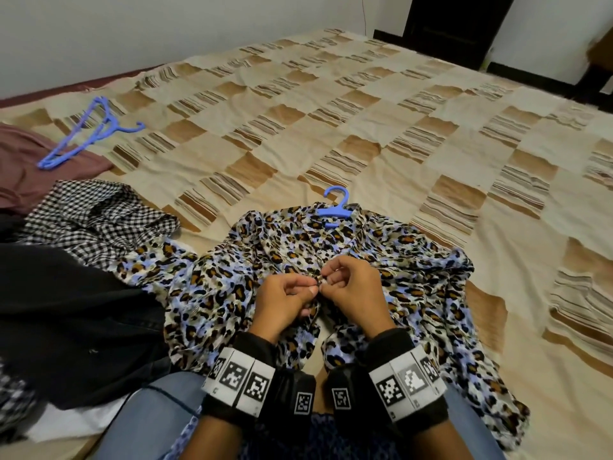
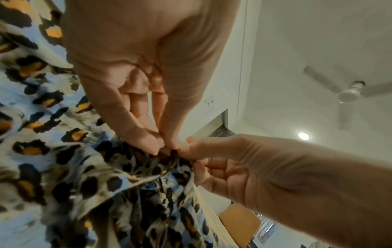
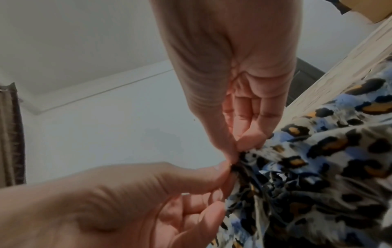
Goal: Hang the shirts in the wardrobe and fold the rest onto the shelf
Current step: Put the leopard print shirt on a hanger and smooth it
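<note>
The fingers [image 2: 148,142] of the left hand [image 1: 285,302] and of the right hand [image 1: 351,287] are pinching the front opening of the leopard-print shirt [image 1: 232,280], thumbs nearly touching. The shirt is lying spread on the bed [image 1: 381,127] with a blue hanger [image 1: 335,207] showing at its collar. A checked garment [image 1: 96,217], a black garment [image 1: 73,313] and a second blue hanger [image 1: 89,134] are lying to the left.

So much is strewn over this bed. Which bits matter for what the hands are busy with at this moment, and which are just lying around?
In use:
- leopard-print shirt, its front edges pinched by the left hand and right hand
- blue hanger at its collar

Lying about:
- spare blue hangers
- checked garment
- black garment
- maroon cloth
</note>
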{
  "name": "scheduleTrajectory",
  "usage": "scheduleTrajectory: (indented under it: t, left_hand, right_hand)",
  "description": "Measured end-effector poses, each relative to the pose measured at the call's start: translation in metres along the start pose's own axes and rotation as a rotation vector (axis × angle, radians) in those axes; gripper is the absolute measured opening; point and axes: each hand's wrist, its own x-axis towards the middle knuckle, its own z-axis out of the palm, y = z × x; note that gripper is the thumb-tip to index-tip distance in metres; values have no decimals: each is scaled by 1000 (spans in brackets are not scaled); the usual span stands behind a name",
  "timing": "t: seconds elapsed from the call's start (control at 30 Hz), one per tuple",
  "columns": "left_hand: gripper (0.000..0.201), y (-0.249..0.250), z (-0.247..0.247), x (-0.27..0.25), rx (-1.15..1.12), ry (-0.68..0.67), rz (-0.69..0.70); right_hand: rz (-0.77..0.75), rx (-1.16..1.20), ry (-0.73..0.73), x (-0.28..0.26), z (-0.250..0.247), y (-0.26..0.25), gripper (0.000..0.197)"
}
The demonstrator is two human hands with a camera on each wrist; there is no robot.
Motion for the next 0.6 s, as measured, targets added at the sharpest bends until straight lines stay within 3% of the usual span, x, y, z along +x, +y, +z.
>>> scheduleTrajectory:
  t: [0.47, 0.6]
  left_hand:
    - [14, 5, -1, -4, -3, 47, 41]
    - [9, 4, -1, -2, 30, 114, 31]
  right_hand:
    - [3, 32, -6, -1, -2, 0, 21]
    - [5, 83, -42, -2, -2, -2, 17]
